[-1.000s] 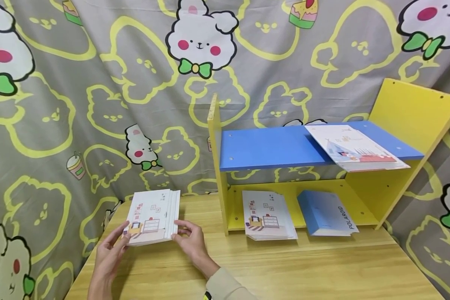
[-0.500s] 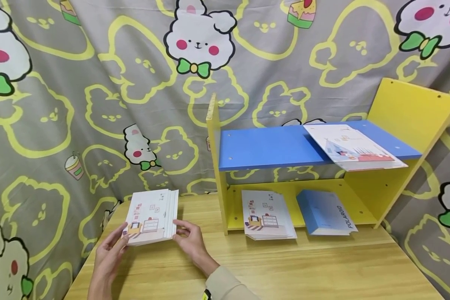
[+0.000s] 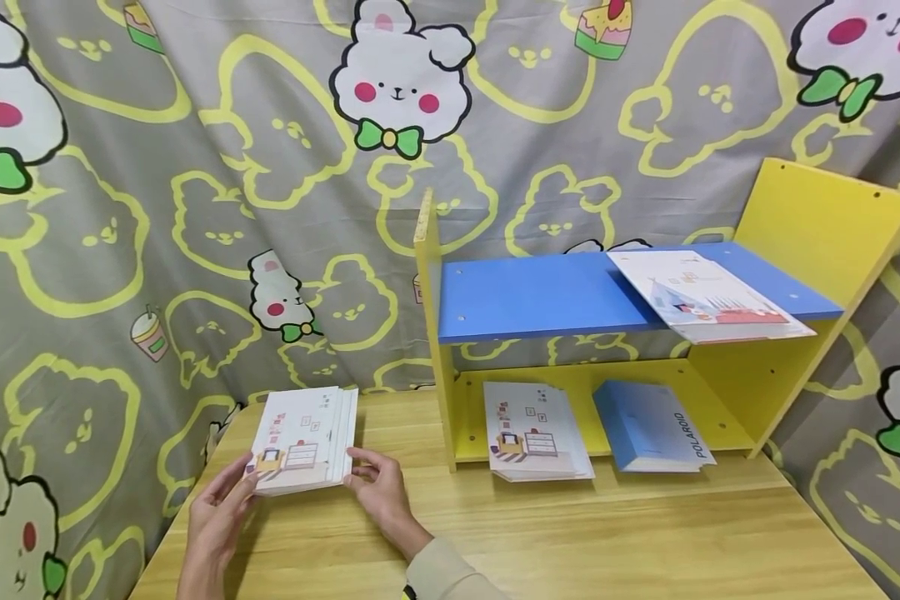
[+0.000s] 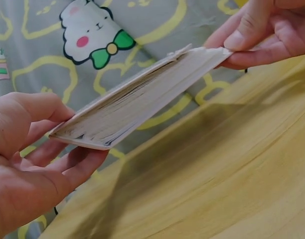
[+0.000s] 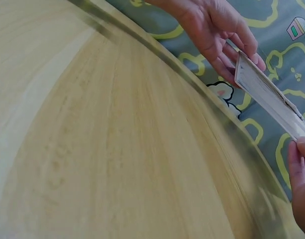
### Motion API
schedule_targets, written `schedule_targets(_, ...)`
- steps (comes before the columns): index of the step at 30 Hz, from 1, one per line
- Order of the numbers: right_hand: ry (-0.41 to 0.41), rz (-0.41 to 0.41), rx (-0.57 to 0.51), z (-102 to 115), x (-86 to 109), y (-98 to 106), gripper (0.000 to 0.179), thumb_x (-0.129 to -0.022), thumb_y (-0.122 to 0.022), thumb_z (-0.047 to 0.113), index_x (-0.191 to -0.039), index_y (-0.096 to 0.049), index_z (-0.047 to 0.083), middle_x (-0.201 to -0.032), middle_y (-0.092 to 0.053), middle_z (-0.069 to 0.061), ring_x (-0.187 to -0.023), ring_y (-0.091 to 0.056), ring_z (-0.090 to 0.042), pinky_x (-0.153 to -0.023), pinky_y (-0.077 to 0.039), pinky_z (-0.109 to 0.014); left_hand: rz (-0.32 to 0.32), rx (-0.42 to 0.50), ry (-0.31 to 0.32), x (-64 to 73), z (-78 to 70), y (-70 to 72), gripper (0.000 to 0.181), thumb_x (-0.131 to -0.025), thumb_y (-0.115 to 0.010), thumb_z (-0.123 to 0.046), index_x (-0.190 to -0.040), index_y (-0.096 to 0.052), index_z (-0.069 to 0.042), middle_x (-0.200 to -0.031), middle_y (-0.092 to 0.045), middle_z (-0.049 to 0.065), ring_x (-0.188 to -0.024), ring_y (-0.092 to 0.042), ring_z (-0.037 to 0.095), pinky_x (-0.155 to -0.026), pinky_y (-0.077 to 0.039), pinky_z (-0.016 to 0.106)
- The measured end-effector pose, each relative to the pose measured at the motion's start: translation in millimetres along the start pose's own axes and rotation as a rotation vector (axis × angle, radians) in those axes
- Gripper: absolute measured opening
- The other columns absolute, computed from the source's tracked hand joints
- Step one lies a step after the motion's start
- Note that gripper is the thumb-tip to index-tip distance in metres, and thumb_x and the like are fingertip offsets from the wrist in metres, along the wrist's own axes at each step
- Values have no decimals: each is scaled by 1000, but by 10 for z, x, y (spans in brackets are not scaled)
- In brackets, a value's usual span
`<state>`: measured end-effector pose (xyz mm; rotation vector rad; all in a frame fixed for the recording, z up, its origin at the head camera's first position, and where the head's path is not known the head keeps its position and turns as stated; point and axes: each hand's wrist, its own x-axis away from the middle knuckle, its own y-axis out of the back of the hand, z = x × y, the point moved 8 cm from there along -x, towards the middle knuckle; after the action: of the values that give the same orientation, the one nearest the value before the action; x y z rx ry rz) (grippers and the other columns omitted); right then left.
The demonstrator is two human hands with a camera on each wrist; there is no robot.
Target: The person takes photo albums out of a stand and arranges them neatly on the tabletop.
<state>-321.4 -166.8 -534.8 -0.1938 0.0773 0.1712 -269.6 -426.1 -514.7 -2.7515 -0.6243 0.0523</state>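
A white book point(image 3: 300, 433), its cover drawn with a yellow armchair and a chest of drawers, is held above the wooden table in the head view. My left hand point(image 3: 219, 508) grips its near left corner, thumb on top and fingers beneath. At the other side, my right hand point(image 3: 386, 498) pinches the right edge between thumb and fingers. The left wrist view shows the page block point(image 4: 122, 109) between thin covers, slanting between both hands, with a shadow on the table below.
Right of the hands stands a yellow shelf unit with a blue board point(image 3: 532, 292). A similar white book point(image 3: 536, 429) and a blue POLAROID book point(image 3: 654, 425) lie on its lower level. Another illustrated book point(image 3: 708, 296) overhangs the blue board. A patterned curtain point(image 3: 330, 217) hangs behind.
The book's far edge has dipped slightly toward the table, and my hands have shifted a little with it. Both keep their hold; the shelf books have not moved.
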Motion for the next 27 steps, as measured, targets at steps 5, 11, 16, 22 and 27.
schedule_targets(5, 21, -6, 7, 31, 4, -12, 41, -83, -75, -8, -122, -74, 7, -123, -69, -3, -100, -68, -18, -79, -58, -21, -46, 13, -9, -16, 15, 36, 34, -94, -68, 7, -118, -78, -15, -106, -72, -11, -91, -70, 5, -80, -59, 22)
schedule_targets(11, 8, -44, 69, -19, -4, 21, 37, -80, -80, -7, -113, -77, 9, -111, -72, 1, -93, -69, -13, -77, -57, -19, -103, -58, 10, -31, 54, 73, 36, -94, -68, 7, -123, -76, -14, -105, -70, -16, -90, -69, 3, -82, -58, 20)
schedule_targets(16, 4, -50, 90, -82, -22, 19, 33, -79, -80, -8, -108, -79, 9, -106, -74, 3, -89, -69, -9, -76, -57, -17, -95, -89, 25, -32, 94, 92, 38, -95, -68, 6, -127, -74, -14, -103, -70, -20, -90, -68, 1, -81, -58, 18)
schedule_targets(22, 10, -20, 159, -119, -35, -4, 31, -83, -76, -9, -108, -80, 9, -100, -72, 4, -87, -66, -8, -74, -56, -18, -48, -110, 42, -31, 129, 108, 38, -96, -68, 2, -129, -72, -17, -107, -68, -22, -95, -67, -1, -82, -57, 18)
schedule_targets(27, 7, -9, 166, -146, -40, -10, 32, -84, -75, -9, -109, -79, 9, -99, -72, 4, -89, -67, -10, -74, -55, -18, -29, -122, 42, -50, 154, 111, 39, -97, -68, 0, -134, -70, -15, -110, -67, -21, -98, -66, -2, -85, -57, 18)
